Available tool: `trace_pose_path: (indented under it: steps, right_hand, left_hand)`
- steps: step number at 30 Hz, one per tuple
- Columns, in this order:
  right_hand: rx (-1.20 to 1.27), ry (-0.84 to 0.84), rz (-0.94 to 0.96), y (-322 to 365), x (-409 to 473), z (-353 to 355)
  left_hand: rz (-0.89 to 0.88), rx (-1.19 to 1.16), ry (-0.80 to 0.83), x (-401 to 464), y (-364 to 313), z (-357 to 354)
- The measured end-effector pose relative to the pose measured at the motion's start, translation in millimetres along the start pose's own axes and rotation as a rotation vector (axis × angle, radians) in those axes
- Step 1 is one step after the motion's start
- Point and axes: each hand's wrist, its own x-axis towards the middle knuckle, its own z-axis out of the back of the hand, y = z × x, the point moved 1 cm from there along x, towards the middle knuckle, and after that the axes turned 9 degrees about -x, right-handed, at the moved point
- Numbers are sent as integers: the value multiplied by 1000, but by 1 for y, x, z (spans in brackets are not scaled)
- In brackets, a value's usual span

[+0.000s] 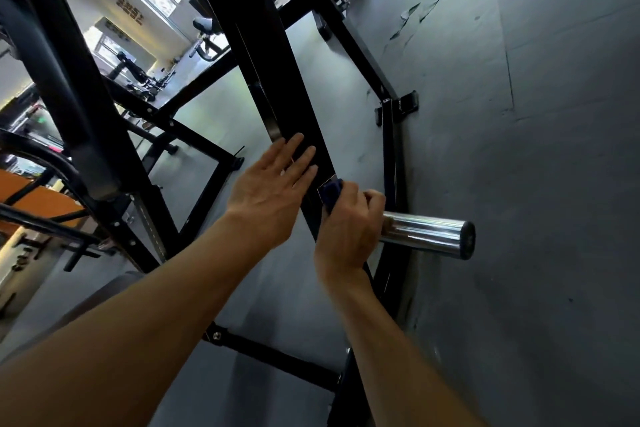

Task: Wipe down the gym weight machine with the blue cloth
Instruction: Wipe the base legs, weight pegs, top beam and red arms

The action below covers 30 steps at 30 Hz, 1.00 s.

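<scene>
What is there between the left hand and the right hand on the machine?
In the head view, only a short bare stretch of the black beam separates the left hand from the right hand, which grips the blue cloth.

Both arms are bare and reach up and forward from the bottom of the view. The left hand [273, 184] is flat, with its fingers straight and close together, and the fingertips rest on the black beam [277, 80]. The right hand [349, 218] is just to the right of the left hand, lower on the same beam. Its fingers are curled tight around a blue cloth [331, 192], and it presses the cloth against the beam's edge. The right wrist bends a little.
</scene>
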Motion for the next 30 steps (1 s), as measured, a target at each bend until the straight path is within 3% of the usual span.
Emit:
trace_pose_path:
  steps: [4,10,15,18,25,30]
  right_hand:
    - [-68,17,131,-7,-8,9]
    - [-110,-1,579,-26,-8,13]
    - [-116,-109,894,-34,5,1]
    - [-87,-8,1058,-42,18,5]
    - [81,223,1123,-47,33,42]
    - [77,78,944,-38,35,34]
  left_hand:
    - [26,-61,-12,-1,-3,-11]
    - [57,-86,-50,1,-12,-14]
    - [54,-106,-74,-4,-7,-12]
    - [47,-142,-83,-12,-7,-13]
    - [65,-316,-74,-44,-36,-41]
    - [106,-504,-81,-64,-76,-83]
